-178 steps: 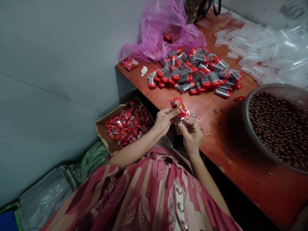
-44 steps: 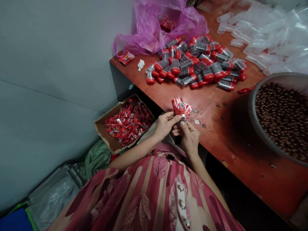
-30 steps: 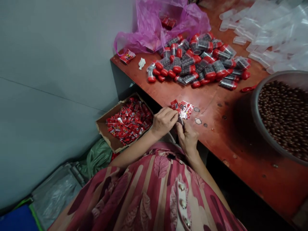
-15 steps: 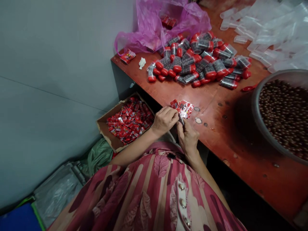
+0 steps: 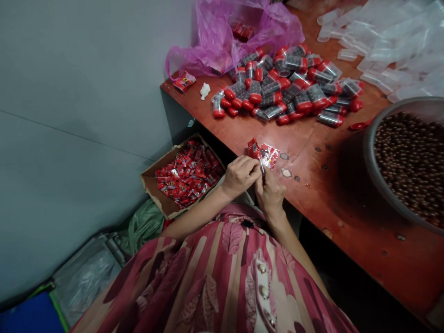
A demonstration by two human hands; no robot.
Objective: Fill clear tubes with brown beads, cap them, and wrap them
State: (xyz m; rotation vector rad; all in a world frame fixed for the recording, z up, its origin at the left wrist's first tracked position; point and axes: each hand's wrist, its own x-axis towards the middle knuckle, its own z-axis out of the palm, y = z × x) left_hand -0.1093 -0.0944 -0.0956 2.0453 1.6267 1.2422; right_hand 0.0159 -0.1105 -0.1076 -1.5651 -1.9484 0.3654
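Observation:
My left hand [image 5: 241, 175] is closed in a pinch on a red printed plastic wrapper [image 5: 253, 148] just past its fingertips. Right beside it, my right hand [image 5: 271, 192] grips a small clear-sided tube [image 5: 262, 169], mostly covered by the fingers. Both hands meet at the near edge of the red-brown table [image 5: 308, 152]. Flat on the tabletop behind them lies a stack of red printed wrappers [image 5: 272, 155]. A pile of capped tubes [image 5: 274, 88], red at one end and filled with dark balls, spreads farther back.
A cardboard box [image 5: 152, 189] of red-wrapped tubes stands left of the table. On the right are a large tub [image 5: 371, 157] of brown balls and a red scoop [image 5: 360, 125]. Empty clear tubes [image 5: 391, 41] lie behind it. A pink plastic bag [image 5: 208, 41] sits at the back.
The red wrapper by my left hand has tipped up and shows more. The dark tube between my hands is now more covered by fingers. Both hands stay nearly in place.

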